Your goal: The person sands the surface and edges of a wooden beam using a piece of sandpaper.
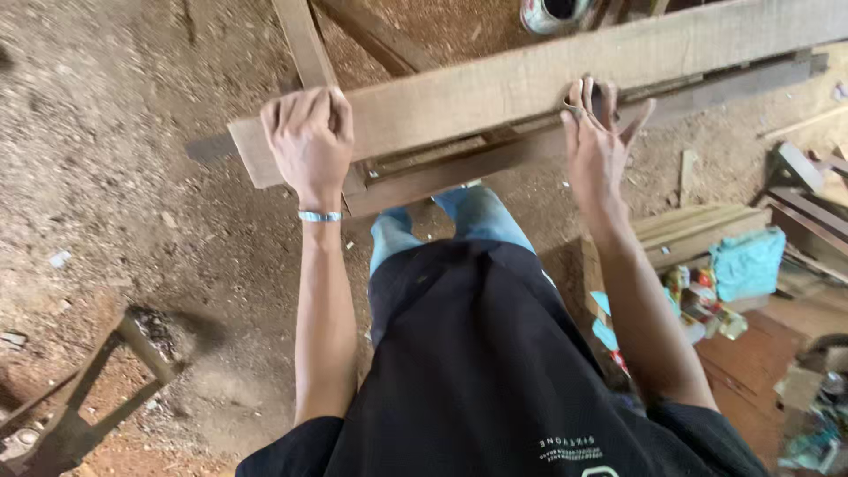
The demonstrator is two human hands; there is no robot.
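Standing over a long wooden plank (pixel 495 88) lying across a wooden frame (pixel 442 172) above the sawdust-strewn floor (pixel 115 159). Left hand (pixel 309 141) curling over the plank's near end, fingers bent together, gripping its edge. Right hand (pixel 596 141) pressing flat farther along, fingers (pixel 576 97) spread wide, tips touching the plank's lower edge, not closing around it.
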